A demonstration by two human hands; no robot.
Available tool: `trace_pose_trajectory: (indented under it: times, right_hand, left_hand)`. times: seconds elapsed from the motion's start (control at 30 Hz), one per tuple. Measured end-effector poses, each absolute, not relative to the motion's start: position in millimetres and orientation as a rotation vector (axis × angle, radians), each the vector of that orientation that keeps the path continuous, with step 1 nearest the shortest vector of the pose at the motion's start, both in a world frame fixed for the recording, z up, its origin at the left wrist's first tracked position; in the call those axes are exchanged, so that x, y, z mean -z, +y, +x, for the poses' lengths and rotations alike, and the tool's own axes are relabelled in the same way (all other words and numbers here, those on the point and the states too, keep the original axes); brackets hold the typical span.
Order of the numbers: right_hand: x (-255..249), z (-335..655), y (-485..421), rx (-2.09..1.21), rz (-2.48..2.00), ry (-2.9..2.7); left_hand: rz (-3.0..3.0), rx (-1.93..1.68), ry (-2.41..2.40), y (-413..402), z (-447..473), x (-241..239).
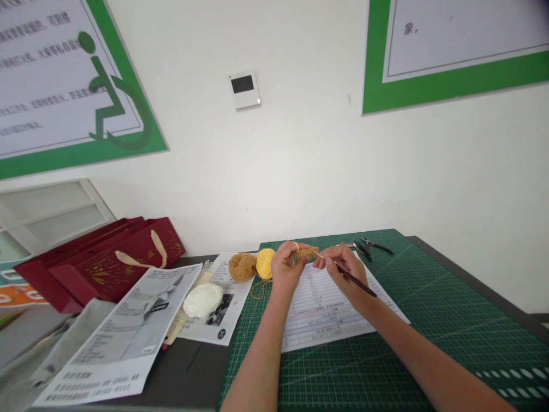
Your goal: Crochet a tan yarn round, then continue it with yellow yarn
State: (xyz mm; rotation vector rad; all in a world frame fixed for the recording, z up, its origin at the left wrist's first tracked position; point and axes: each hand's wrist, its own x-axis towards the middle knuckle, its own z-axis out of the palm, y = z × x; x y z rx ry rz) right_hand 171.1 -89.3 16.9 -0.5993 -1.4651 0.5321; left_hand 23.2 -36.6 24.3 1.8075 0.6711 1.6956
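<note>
Mat (pixel 441 320): green, gridded, beneath both forearms. Bags (pixel 98 283): dark red, stood at far left. Sheet (pixel 321 326): printed, lay on the mat below the hands. Left hand (pixel 285 266) and right hand (pixel 346 272) were raised close together over the sheet's far end. A white wad (pixel 203 300) lay left of the mat; a brown ball (pixel 241 268) and yellow ball (pixel 265 264) sat side by side near the left hand. Hook (pixel 354 278): held by the right — a narrow finger grip — tip at the work. Pliers (pixel 380 246) lay beyond that hand. Piece (pixel 305 252): brown, between the hands, pinched in the left's fingers.
</note>
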Motion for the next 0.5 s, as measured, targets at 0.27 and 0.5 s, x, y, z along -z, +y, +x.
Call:
trace_pose_trajectory:
  times: [0.27, 0.5]
  right_hand:
    - [-12.5, 171.7, -86.1, -0.509, -0.598, -1.490]
    - [-13.7, 171.8, -87.0, -0.494, -0.582, -1.503]
  left_hand:
    - [1.851, -1.696, 0.705, -34.6, 23.0, -18.4]
    - [1.908, -1.710, 0.740, -36.3, 23.2, -16.3]
